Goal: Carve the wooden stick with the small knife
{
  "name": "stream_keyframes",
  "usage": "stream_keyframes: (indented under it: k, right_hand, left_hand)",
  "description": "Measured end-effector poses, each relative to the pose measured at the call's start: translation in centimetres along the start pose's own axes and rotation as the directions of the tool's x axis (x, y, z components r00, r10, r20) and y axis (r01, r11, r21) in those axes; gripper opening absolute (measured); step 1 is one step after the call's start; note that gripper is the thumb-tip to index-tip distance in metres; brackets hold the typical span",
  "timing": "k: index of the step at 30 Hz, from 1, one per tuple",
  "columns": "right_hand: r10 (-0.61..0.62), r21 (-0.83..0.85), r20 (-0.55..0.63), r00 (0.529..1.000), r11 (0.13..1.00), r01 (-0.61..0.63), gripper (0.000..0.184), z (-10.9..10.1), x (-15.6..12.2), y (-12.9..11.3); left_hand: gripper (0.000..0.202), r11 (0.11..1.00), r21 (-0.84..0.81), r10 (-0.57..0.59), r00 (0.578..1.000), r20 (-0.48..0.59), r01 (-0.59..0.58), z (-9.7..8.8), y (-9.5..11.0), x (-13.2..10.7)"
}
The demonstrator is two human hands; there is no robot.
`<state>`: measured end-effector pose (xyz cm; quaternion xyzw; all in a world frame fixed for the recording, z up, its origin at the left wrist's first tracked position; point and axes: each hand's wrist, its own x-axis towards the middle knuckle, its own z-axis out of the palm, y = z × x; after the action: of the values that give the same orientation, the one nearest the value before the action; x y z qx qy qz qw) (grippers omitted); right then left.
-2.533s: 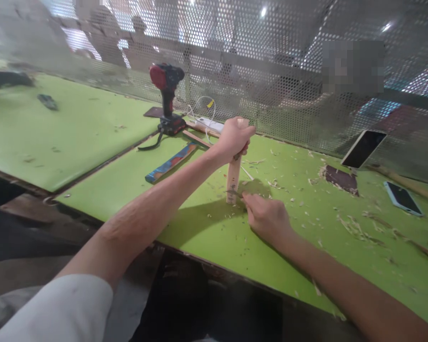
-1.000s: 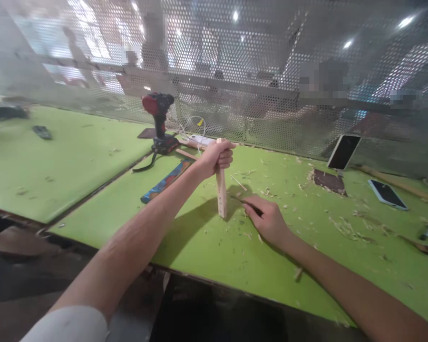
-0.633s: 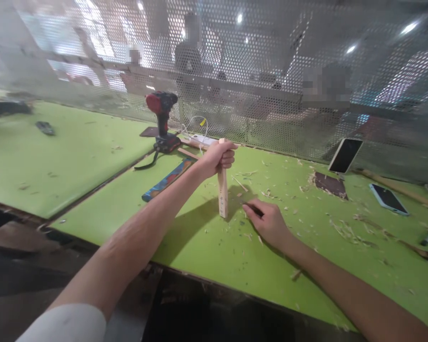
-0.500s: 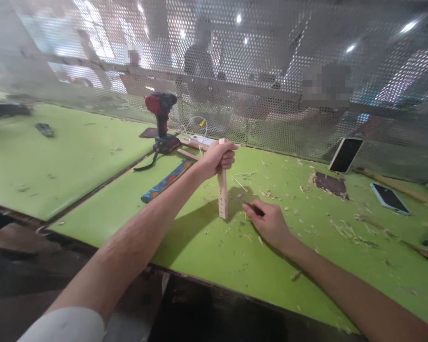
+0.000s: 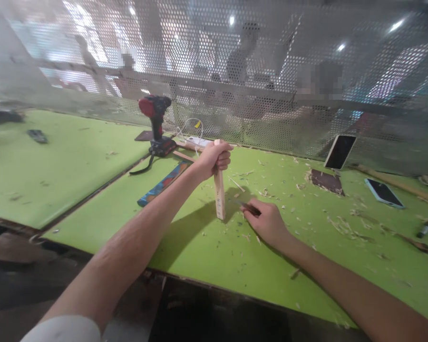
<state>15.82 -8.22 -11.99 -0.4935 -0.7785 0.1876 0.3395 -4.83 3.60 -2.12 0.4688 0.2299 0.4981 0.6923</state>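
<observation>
My left hand [image 5: 216, 159] is wrapped round the upper part of a pale wooden stick [image 5: 219, 197], holding it upright with its lower end on the green tabletop [image 5: 199, 247]. Dark marks run along the stick's lower face. Just to the right, my right hand [image 5: 267, 222] grips the dark handle of a knife [image 5: 250, 208]; its thin blade points left toward the base of the stick and looks blurred. A small gap shows between blade and stick. Wood shavings [image 5: 267, 192] lie scattered around both hands.
A red and black cordless drill [image 5: 157, 126] stands behind left, beside a blue patterned strip [image 5: 162, 184] and a white power strip [image 5: 198, 142]. At right are a propped phone [image 5: 340, 152], a flat phone [image 5: 384, 192], a brown block [image 5: 327, 181] and a wooden spoon [image 5: 410, 241]. Perforated metal screen [image 5: 207, 114] behind.
The whole view has shifted slightly, so things on the table sit a little further left. Both hands keep their grips; the stick and knife stay in nearly the same places.
</observation>
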Motion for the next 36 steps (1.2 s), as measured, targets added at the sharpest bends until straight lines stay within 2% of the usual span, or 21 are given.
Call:
stream_keyframes:
  k: [7, 13, 15, 21, 29, 36]
  right_hand:
    - [-0.039, 0.026, -0.023, 0.999, 0.999, 0.04, 0.028, -0.2, 0.1, -0.5]
    - [-0.061, -0.017, -0.018, 0.998, 0.998, 0.06, 0.027, -0.2, 0.2, -0.9]
    - [-0.08, -0.041, -0.025, 0.997, 0.996, 0.079, 0.026, -0.2, 0.2, -1.1]
    - [-0.106, -0.145, -0.064, 0.992, 0.985, 0.096, 0.02, -0.3, 0.5, -1.3]
    - [-0.123, -0.12, -0.045, 0.991, 0.986, 0.117, 0.015, 0.0, 0.5, -0.7]
    - [-0.137, -0.143, -0.047, 0.99, 0.981, 0.129, 0.017, -0.1, 0.5, -0.9]
  left_hand:
    - [0.044, 1.0, -0.001, -0.016, 1.0, 0.001, 0.016, 0.0, 0.0, 0.1]
    - [0.042, 0.999, 0.029, 0.032, 0.999, 0.022, -0.033, 0.1, -0.3, 0.1]
    - [0.042, 0.997, 0.059, 0.047, 0.999, -0.012, -0.046, 0.0, -0.5, 0.3]
    - [0.039, 0.987, 0.15, 0.081, 0.973, -0.215, -0.049, -0.5, -1.2, 1.0]
    - [0.036, 0.977, 0.205, 0.109, 0.966, -0.234, -0.061, -0.3, -1.5, 1.1]
    - [0.037, 0.985, 0.167, 0.083, 0.968, -0.238, -0.043, 0.0, -1.6, 0.9]
